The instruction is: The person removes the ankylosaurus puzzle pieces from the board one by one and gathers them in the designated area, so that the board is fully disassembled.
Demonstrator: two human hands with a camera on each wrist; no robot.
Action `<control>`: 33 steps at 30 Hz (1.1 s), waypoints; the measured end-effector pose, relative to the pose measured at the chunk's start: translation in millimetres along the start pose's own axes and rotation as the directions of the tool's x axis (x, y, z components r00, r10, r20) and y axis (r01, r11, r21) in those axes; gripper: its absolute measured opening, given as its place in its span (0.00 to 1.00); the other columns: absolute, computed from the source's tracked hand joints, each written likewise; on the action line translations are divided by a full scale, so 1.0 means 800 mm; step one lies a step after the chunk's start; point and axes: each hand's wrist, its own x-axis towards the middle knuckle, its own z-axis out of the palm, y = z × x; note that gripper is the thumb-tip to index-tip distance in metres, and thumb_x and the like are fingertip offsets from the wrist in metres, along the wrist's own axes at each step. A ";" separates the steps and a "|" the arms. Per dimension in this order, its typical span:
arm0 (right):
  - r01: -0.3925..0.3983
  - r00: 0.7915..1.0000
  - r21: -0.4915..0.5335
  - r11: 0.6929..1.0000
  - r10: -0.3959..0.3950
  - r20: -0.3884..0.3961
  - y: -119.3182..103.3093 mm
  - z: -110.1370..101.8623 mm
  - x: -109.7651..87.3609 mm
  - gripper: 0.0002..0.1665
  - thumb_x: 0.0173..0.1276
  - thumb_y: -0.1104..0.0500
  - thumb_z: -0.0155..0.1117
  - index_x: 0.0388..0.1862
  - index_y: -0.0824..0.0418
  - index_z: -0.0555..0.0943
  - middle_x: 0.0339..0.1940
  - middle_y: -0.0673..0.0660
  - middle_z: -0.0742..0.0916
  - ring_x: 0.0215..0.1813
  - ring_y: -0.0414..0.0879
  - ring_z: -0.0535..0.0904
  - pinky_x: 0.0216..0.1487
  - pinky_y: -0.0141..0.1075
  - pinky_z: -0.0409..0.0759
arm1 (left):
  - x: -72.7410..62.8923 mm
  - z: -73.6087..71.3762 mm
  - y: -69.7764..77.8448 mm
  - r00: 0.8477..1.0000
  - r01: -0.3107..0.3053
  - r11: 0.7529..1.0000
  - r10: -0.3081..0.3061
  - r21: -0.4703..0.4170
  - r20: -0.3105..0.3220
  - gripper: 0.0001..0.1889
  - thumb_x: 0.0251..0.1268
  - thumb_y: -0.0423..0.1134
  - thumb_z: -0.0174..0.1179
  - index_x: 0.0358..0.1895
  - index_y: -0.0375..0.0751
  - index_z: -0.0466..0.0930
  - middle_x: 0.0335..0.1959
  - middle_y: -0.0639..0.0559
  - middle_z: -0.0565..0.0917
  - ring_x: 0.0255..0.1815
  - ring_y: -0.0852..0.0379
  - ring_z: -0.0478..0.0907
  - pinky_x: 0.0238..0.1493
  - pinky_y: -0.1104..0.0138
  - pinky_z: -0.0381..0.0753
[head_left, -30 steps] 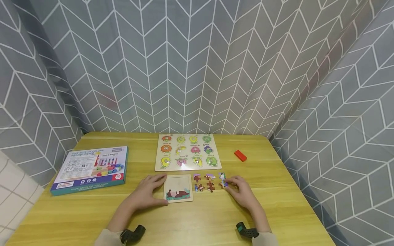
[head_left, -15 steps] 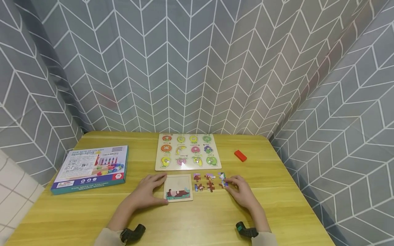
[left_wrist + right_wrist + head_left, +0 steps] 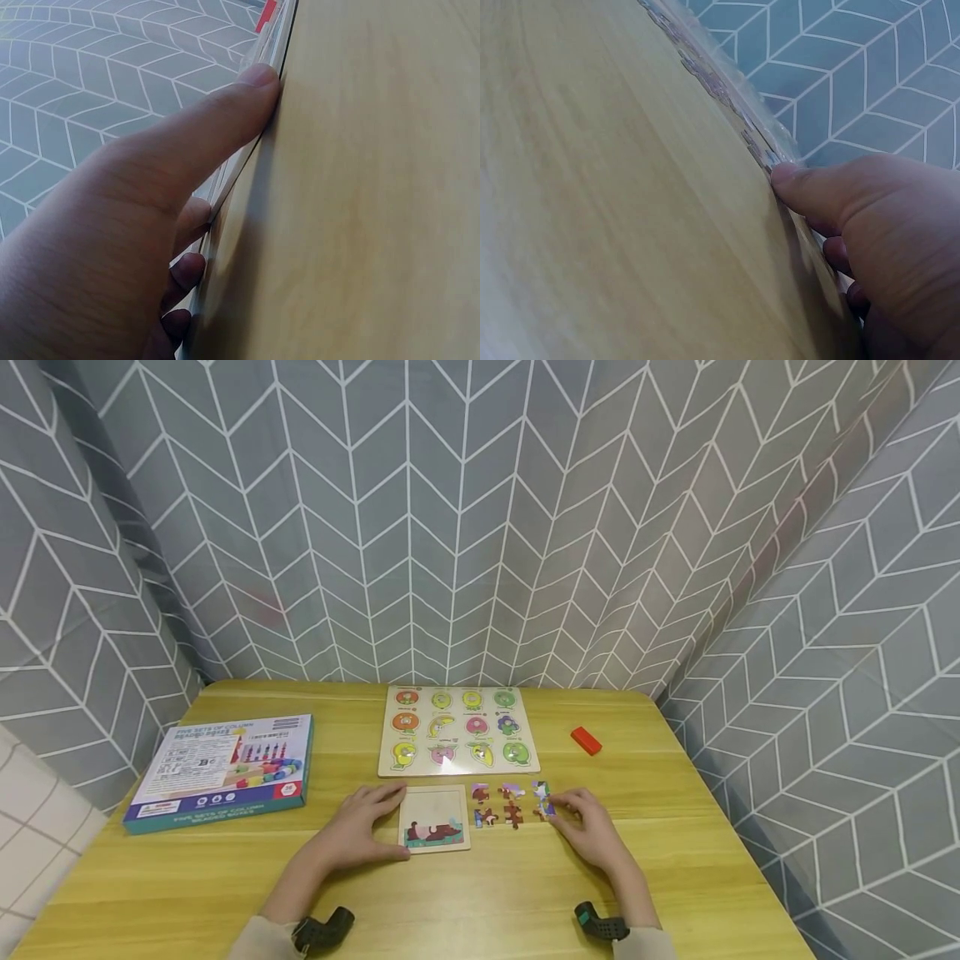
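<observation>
In the head view my left hand (image 3: 360, 828) spans the left edge of a small square wooden puzzle tray (image 3: 433, 802), index finger at its upper corner and thumb at its lower one. A brown, pink and green picture strip (image 3: 433, 832) fills the tray's lower part. To the tray's right lie several jigsaw pieces (image 3: 513, 814) in two rows. My right hand (image 3: 588, 831) pinches the lower right jigsaw piece (image 3: 543, 808) with thumb and index finger. In the right wrist view, the thumb (image 3: 802, 187) is at the end of the row, low by the tabletop.
Behind the tray lies a fruit puzzle board (image 3: 459, 732) with a glossy surface. A red block (image 3: 586, 740) sits to the right of it. At the left is a flat cardboard box (image 3: 221, 772) with bead pictures. A grey patterned curtain (image 3: 450, 527) hangs behind the wooden table (image 3: 480, 910).
</observation>
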 end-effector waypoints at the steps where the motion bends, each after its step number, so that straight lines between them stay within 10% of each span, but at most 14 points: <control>1: -0.002 1.000 0.001 1.000 0.002 0.000 0.000 0.000 0.000 0.15 0.72 0.61 0.74 0.56 0.55 0.89 0.52 0.51 0.86 0.55 0.47 0.82 0.59 0.47 0.83 | 0.000 0.000 0.000 1.000 0.000 1.000 0.000 0.000 -0.001 0.57 0.51 0.68 0.78 0.80 0.39 0.68 0.83 0.46 0.66 0.77 0.34 0.63 0.77 0.31 0.57; 19: 0.048 0.988 0.078 0.996 -0.036 -0.147 -0.056 0.029 0.007 0.19 0.73 0.59 0.74 0.60 0.64 0.86 0.51 0.58 0.86 0.50 0.50 0.81 0.52 0.44 0.85 | 0.000 0.003 -0.005 1.000 -0.015 1.000 0.015 -0.001 -0.013 0.57 0.50 0.68 0.78 0.80 0.38 0.69 0.83 0.45 0.67 0.78 0.32 0.63 0.77 0.30 0.56; 33: 0.269 0.951 0.094 0.959 -0.279 0.131 -0.168 0.109 0.028 0.21 0.78 0.53 0.69 0.64 0.61 0.85 0.55 0.55 0.86 0.49 0.47 0.80 0.48 0.35 0.82 | 0.001 0.005 -0.004 1.000 -0.013 1.000 0.013 0.011 -0.019 0.56 0.50 0.70 0.77 0.79 0.38 0.71 0.82 0.47 0.68 0.76 0.36 0.65 0.77 0.32 0.58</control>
